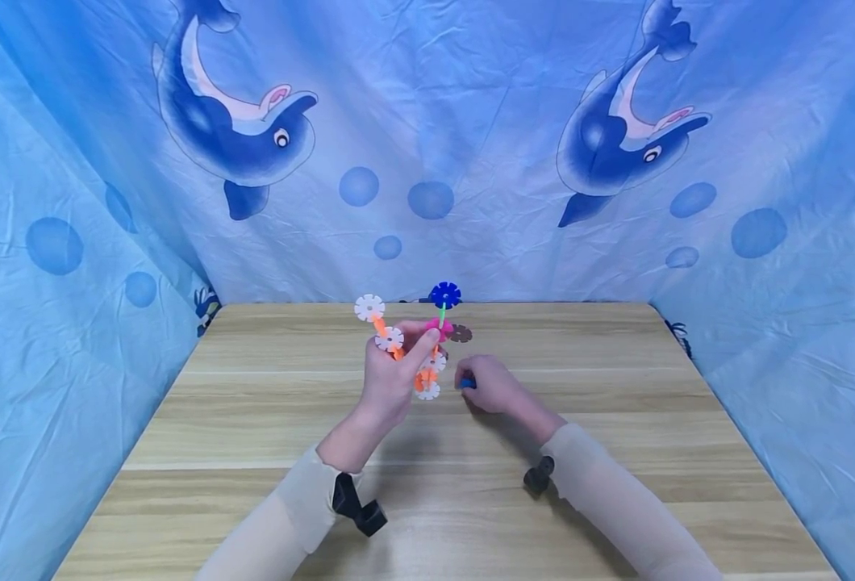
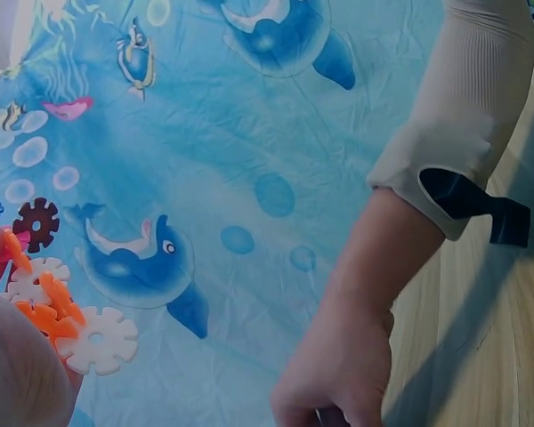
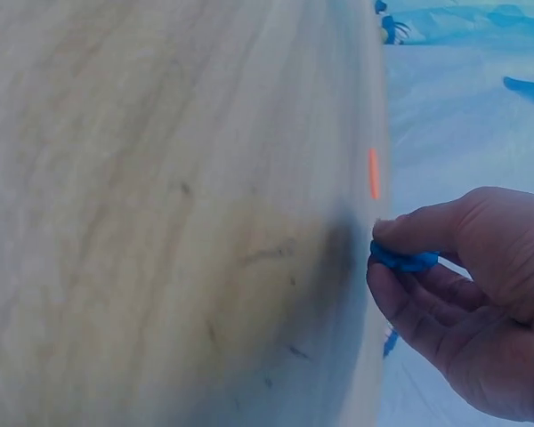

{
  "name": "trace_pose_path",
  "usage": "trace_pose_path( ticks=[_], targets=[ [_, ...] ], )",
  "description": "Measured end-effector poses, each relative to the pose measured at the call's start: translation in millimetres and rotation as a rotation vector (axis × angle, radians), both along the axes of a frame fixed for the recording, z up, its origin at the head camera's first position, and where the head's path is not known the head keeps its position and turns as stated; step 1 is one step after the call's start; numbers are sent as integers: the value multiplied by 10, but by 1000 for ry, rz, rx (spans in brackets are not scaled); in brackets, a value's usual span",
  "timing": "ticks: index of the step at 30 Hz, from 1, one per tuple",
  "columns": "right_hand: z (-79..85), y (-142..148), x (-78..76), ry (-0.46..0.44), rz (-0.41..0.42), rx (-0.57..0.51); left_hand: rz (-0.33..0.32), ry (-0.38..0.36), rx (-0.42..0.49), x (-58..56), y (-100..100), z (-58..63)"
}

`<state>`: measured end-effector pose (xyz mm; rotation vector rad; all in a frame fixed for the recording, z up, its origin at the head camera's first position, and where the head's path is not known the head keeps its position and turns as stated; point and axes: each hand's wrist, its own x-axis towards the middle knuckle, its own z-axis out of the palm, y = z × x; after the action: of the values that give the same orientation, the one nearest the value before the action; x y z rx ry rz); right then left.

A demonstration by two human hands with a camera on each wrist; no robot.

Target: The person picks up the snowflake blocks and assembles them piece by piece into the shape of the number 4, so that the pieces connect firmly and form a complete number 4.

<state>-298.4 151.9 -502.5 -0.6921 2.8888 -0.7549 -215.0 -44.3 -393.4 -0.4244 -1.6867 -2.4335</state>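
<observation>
My left hand [image 1: 387, 383] grips a built chain of notched interlocking plastic discs [image 1: 389, 339], held up over the table. White and orange discs make up most of it. Near the thumb is a pink disc [image 1: 438, 329], with a dark blue disc [image 1: 445, 294] at the top on a green one and a brown disc [image 1: 460, 333] to the right. The palm hides part of the chain. To its right, low over the wood, my right hand [image 1: 491, 385] pinches a small blue piece [image 3: 405, 258] between thumb and fingers, its shape mostly covered.
Both forearms in pale sleeves reach over a wood-grain table [image 1: 268, 420], each with a black wrist mount [image 1: 358, 507]. An orange piece [image 3: 374, 173] shows near the table edge in the right wrist view. Blue dolphin-print curtains [image 1: 471, 145] enclose the back and sides.
</observation>
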Motion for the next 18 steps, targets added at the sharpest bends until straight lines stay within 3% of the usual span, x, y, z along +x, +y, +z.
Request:
trace_pose_path(
  ticks=[18],
  targets=[
    [662, 204, 244, 198, -72, -272, 13, -10, -13, -21, -38, -34]
  ],
)
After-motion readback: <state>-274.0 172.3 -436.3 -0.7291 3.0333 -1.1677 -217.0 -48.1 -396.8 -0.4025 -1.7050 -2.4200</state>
